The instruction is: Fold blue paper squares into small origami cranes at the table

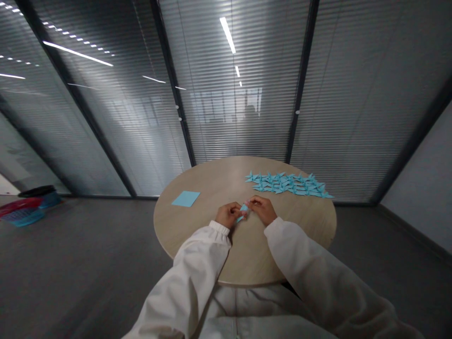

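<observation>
Here's the round, pale wood desk (247, 259), and look at that haul along its far edge: a packed cluster of sky-blue origami cranes (287, 183), wingtips overlapping. Over to the left lies a single flat square of light-blue paper (185, 198), well apart from the flock. Behind it all runs a glass partition with slatted blinds (240, 108), ceiling lights streaking across the panes, and a dark shape (250, 115) too blurred to call. Out on the grey floor (88, 245), far left, sits a red-and-blue basket (23, 212), right beside a blue tub with a black top (40, 195).
</observation>
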Demonstrator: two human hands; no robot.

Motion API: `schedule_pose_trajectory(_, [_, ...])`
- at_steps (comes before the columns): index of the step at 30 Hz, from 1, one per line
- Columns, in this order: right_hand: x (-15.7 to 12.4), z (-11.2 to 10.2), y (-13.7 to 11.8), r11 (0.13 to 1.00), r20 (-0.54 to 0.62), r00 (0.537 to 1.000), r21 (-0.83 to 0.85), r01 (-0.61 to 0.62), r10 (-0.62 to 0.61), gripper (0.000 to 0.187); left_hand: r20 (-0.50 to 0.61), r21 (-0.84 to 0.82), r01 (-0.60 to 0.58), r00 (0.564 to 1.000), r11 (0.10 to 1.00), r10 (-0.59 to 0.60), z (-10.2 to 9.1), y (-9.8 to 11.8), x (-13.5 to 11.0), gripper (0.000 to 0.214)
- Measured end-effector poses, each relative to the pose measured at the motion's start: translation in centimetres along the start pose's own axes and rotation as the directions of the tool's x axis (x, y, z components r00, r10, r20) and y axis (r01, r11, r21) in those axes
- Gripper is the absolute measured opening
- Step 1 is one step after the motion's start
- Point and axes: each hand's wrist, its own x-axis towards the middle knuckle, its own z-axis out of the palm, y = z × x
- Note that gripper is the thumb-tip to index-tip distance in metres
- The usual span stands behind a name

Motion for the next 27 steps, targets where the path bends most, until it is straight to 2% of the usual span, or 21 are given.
schedule_pose_trajectory(5, [0.12,-0.09,0.27,0.999,-0.010,1.000,-0.028,0.016,-0.016,0.027,-0.005,-0.050,0.019,1.000,0.999,-0.019,0.14,0.47,-0.14,0.027])
schedule_pose_trajectory(12, [0.06,-0.26,0.18,0.997,-0.139,0.990,-0.075,0.003,-0.013,0.030,0.029,-0.129,0.093,0.996,0.987,-0.090,0.44,0.76,-0.10,0.032])
schedule_pose_trajectory(14, [0.08,-0.22,0.17,0.999,-0.113,0.994,-0.043,-0.009,0.004,0.031,0.022,-0.141,0.101,0.995,0.985,-0.099,0.46,0.80,-0.12,0.033])
schedule_pose_trajectory(17, [0.11,-0.12,0.32,0.999,-0.006,0.999,0.009,-0.038,0.038,0.032,0.006,-0.137,0.088,0.996,0.987,-0.088,0.43,0.91,-0.22,0.034])
schedule_pose_trajectory(20, [0.08,-0.02,0.52,0.999,0.054,0.998,-0.043,-0.027,0.030,0.033,0.024,-0.136,0.085,0.996,0.987,-0.083,0.42,0.99,-0.32,0.034])
schedule_pose_trajectory(23, [0.02,0.14,0.55,0.995,0.000,1.000,-0.102,0.011,-0.011,0.033,0.035,-0.120,0.078,0.997,0.990,-0.074,0.42,0.91,-0.29,0.034])
schedule_pose_trajectory(27, [0.05,0.30,0.56,0.995,-0.072,0.996,-0.093,0.038,-0.045,0.033,0.021,-0.096,0.044,0.999,0.994,-0.043,0.35,0.70,-0.07,0.033])
